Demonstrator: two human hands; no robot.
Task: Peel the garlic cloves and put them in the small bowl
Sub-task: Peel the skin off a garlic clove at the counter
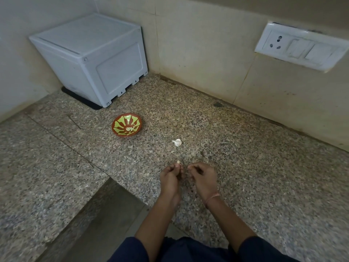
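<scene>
1. Surface: a speckled granite countertop (236, 167) fills most of the frame, and tiled walls meet at a corner in the upper part.
2. Left hand (170, 178): lower centre of the frame. The fingers are curled inward, and the fingertips pinch a small garlic clove (178, 163). The clove shows as a pale tip above the fingers. How much skin is left on it cannot be told at this size.
3. Right hand (203, 178): just beside the left hand but apart from it. The fingers are curled toward the thumb. Whether they hold a scrap of skin or nothing cannot be told.
4. Garlic bulb (177, 142): white, lying on the countertop just above the hands, touched by neither.
5. Small bowl (127, 124): red-brown with a yellow-green pattern inside. It stands at left of centre, up and to the left of the bulb and well apart from both hands. No clove can be made out in it.
6. White plastic box (90, 59): upper left, set in the corner on a dark mat (81, 99).
7. Switchboard (300, 46): white, with a socket, mounted on the wall at upper right.
8. Person: a thin wrist thread (212, 197) on the right wrist and dark blue sleeves (128, 250) at the bottom edge.
</scene>
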